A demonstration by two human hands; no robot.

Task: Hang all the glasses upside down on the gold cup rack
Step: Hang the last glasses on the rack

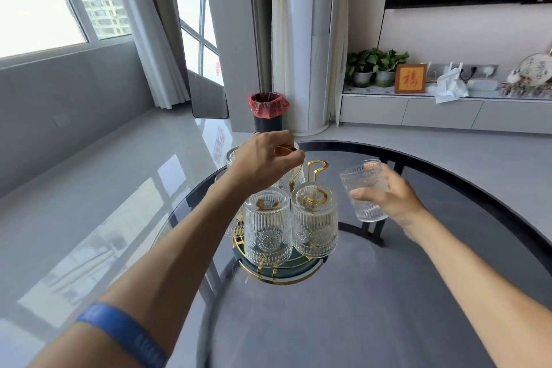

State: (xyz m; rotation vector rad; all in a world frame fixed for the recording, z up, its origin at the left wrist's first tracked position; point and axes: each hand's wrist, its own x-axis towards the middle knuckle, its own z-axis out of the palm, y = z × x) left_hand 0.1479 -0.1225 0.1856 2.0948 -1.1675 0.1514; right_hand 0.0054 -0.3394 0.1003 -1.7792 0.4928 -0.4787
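Observation:
The gold cup rack (280, 273) stands on a dark green base near the left edge of the table. Two ribbed glasses hang upside down at its front: one on the left (268, 230), one on the right (314, 219). More glasses (231, 157) sit behind, partly hidden by my arm. One bare gold hook (317, 168) sticks up at the back right. My left hand (265, 163) pinches the rack's gold top handle. My right hand (391, 199) holds a ribbed glass (364, 191) in the air, right of the rack, tilted.
The rack rests on a round dark glass table (388, 293). Beyond the table stand a black bin with a red liner (268, 112) and a white column. A low cabinet with plants and a framed picture runs along the right wall.

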